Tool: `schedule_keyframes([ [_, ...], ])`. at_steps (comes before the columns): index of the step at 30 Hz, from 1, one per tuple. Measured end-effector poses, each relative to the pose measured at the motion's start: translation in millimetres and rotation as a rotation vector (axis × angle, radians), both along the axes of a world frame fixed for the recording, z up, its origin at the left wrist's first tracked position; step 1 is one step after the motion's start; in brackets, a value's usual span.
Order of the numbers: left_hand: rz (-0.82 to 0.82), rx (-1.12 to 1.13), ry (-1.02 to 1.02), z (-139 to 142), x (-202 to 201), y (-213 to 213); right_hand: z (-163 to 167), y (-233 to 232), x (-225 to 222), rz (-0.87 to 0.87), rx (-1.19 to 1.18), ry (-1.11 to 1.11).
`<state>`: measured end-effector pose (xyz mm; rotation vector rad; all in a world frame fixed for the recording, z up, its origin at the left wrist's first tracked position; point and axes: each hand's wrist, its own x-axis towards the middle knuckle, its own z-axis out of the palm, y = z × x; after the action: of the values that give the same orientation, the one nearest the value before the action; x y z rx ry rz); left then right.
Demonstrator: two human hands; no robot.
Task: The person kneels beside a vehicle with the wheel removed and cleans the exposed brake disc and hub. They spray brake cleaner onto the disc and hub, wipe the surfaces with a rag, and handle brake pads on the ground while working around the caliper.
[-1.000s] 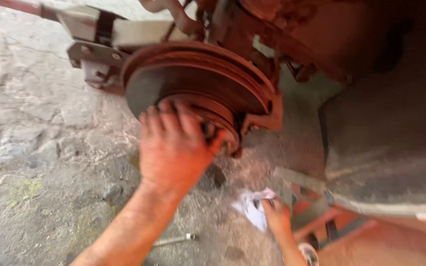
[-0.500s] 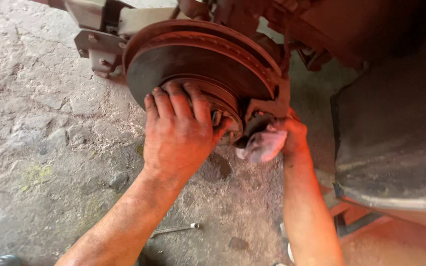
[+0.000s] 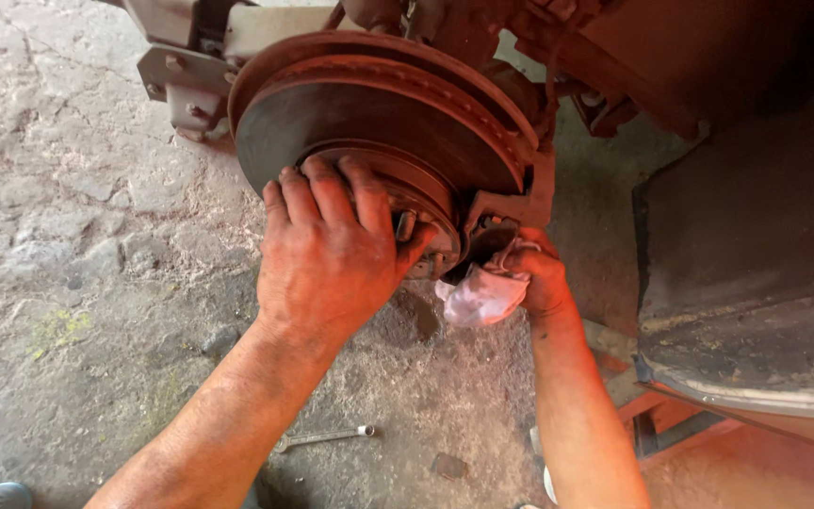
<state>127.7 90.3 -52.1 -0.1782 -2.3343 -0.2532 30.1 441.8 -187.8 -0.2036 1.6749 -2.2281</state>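
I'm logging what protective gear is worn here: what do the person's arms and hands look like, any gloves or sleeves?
No gloves and no sleeves show: both forearms are bare to the frame's edge. The left hand and right hand are bare, smeared with dark grime, most on the fingers and knuckles. No watch, ring or band is visible on either wrist.
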Motion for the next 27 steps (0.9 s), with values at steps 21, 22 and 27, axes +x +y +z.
schedule_keyframes([
  [21,0.084,0.07,-0.146,4.5,9.4,-8.8,15.6,-32.3,13.2,-0.137,0.126,0.315],
  [22,0.058,0.047,-0.151,4.1,8.6,-9.4,10.9,-37.5,13.4,-0.202,0.214,0.342],
  [27,0.0,0.036,-0.177,-5.2,0.7,-17.0,-4.8,-68.0,20.0,-0.345,0.052,0.38],
])
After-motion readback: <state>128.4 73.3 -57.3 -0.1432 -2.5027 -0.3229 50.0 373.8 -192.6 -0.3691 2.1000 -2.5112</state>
